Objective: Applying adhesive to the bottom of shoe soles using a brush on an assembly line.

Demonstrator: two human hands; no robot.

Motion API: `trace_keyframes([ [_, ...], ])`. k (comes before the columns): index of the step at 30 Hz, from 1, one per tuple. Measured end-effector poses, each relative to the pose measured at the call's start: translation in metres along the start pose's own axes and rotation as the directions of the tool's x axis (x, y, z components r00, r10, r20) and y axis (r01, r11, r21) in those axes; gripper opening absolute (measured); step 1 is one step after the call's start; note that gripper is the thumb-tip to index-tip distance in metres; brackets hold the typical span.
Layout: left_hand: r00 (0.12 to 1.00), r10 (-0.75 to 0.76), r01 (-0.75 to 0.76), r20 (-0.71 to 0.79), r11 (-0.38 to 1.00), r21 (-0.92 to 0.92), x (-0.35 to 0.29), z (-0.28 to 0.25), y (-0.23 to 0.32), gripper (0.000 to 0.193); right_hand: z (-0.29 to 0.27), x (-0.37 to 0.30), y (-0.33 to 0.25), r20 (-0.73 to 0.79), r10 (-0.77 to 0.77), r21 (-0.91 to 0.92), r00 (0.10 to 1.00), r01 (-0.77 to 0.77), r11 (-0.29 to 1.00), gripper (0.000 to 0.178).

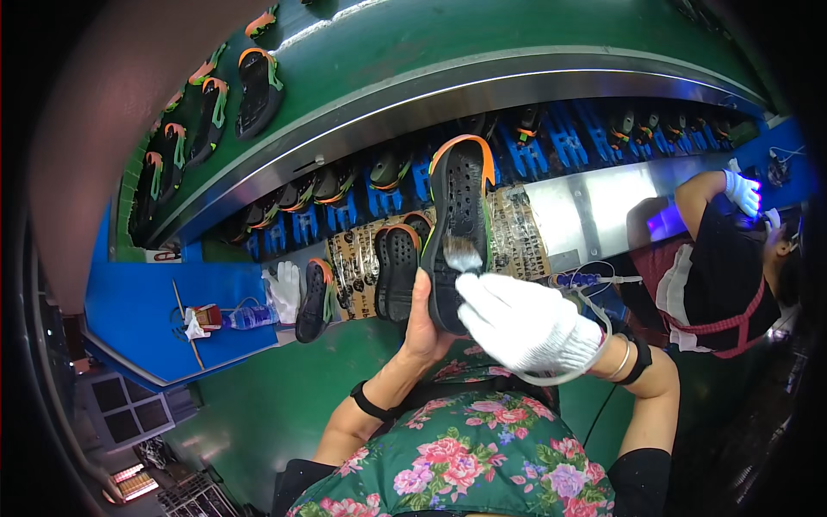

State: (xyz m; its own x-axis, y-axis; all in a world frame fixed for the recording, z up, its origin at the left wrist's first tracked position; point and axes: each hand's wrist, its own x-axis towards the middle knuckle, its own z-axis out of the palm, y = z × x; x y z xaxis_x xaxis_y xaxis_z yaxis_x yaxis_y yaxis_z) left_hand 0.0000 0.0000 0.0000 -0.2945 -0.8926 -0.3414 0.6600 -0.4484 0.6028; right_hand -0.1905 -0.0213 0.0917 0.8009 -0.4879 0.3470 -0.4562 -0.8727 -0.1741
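A black shoe sole with an orange and green rim stands upright before me, its dimpled inner face toward me. My left hand, bare, grips its lower end from the left, thumb along the edge. My right hand wears a white knit glove and is closed round a brush, whose pale bristles lie against the middle of the sole; the handle is hidden by the fingers. Behind the held sole, several similar soles lean close together. Another orange-rimmed sole stands farther left.
A taped cardboard strip covers the metal ledge. Beyond runs a row of blue racks holding soles, then a green belt. On the blue side table lie a white glove and a bottle. A co-worker is at right.
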Motion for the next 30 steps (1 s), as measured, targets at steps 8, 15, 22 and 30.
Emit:
trace_keyframes([
  [8,0.978,0.075,-0.012,0.197,0.953,-0.303,0.022,0.002,0.030,0.091,-0.039,-0.007,0.011,-0.303,0.293,0.334,0.907,-0.187,0.924,0.032],
  [15,0.961,0.106,-0.111,0.257,0.994,0.005,0.020,0.006,0.032,0.102,-0.031,-0.028,0.012,-0.359,0.604,0.619,0.712,-0.303,0.725,0.021],
  [22,0.966,0.137,-0.165,0.219,0.980,0.113,0.013,0.027,0.030,0.109,-0.028,-0.017,0.015,-0.406,0.633,0.614,0.659,-0.316,0.723,0.020],
  [30,0.965,0.065,-0.073,0.256,0.997,0.020,0.006,0.028,0.016,0.104,-0.039,0.008,0.029,-0.408,0.319,0.142,0.855,-0.286,0.948,0.040],
])
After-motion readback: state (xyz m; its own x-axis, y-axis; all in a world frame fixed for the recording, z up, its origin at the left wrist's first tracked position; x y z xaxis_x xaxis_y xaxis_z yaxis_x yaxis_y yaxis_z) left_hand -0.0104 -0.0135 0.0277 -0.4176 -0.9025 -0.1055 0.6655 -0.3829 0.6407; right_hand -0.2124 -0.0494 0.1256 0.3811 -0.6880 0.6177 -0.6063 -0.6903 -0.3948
